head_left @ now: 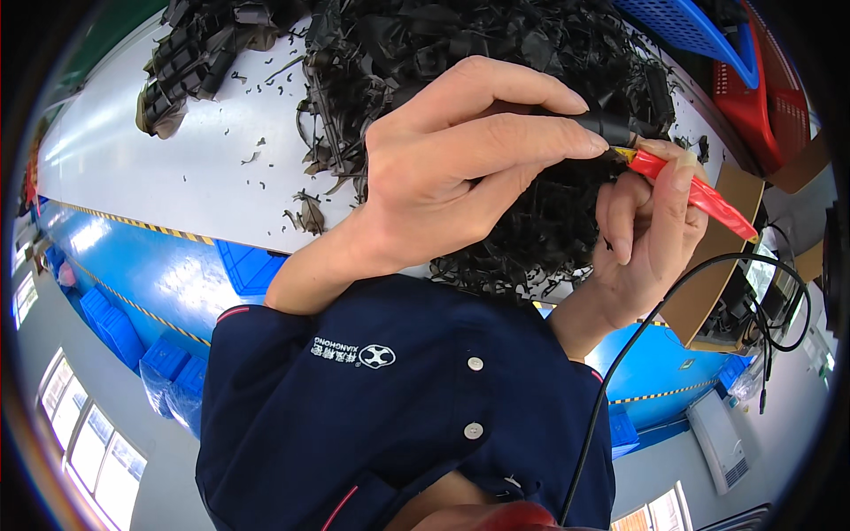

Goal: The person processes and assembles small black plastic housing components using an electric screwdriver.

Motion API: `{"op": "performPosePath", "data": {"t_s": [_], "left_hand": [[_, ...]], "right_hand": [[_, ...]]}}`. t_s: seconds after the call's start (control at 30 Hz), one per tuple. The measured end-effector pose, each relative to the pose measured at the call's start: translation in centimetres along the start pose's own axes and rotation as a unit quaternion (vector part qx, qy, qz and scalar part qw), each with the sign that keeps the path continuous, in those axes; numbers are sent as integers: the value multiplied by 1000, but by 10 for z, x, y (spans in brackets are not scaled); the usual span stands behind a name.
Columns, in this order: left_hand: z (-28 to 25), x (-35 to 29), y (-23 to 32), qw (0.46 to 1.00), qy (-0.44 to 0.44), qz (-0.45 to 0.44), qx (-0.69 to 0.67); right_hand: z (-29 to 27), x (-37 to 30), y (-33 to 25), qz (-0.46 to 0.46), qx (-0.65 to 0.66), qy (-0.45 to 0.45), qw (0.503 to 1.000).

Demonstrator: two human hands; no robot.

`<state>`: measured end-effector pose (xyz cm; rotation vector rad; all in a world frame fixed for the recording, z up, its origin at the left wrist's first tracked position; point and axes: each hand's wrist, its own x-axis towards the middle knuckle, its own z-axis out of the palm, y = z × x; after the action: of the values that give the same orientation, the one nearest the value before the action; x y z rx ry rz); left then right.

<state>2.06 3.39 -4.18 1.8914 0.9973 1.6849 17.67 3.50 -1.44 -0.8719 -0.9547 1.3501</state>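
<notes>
Fingers of the left hand are pinched narrow, as I read it from my end, around a black plastic cylindrical part; those of the right hand are curled about a tool's handle. Largest in my view is the smooth white counter, then the tangled heap of thin black plastic pieces spread across it. The red-handled hand tool with a yellow section near its tip has its long axis running from lower right to upper left, working end toward the left fingertips; I can't tell whether its blades are parted. Smallest is the black plastic cylindrical part, held up over the heap, its axis nearly level left to right, dipping slightly rightward, its left end hidden behind fingers. I'd judge it light, fairly stiff and a little slippery, with any thin edges fragile, so I'd pinch it by the barrel. The tool should feel heavier, its sleeved handle grippy, best taken midway.
</notes>
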Motion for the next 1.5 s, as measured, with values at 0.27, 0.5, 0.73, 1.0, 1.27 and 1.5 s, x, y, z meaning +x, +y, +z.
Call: {"op": "performPosePath", "data": {"t_s": [0.27, 0.5, 0.73, 1.0, 1.27, 1.5], "left_hand": [[2, -5, 1, 1000, 3, 14, 5], [-1, 2, 7, 998, 7, 20, -53], [-11, 8, 28, 984, -9, -82, -159], [-16, 13, 43, 932, 9, -209, -296], [-12, 18, 39, 986, 0, -93, -138], [-17, 25, 36, 989, -48, -103, -97]], "right_hand": [[16, -5, 15, -225, -320, 105, 914], [7, 8, 10, -173, -279, 153, 932], [6, 6, 15, -203, -302, 72, 929], [-4, 6, 8, -296, -273, 17, 915], [-5, -1, -6, -178, -52, -117, 976], [-5, 2, -3, -121, -83, -113, 983]]}}
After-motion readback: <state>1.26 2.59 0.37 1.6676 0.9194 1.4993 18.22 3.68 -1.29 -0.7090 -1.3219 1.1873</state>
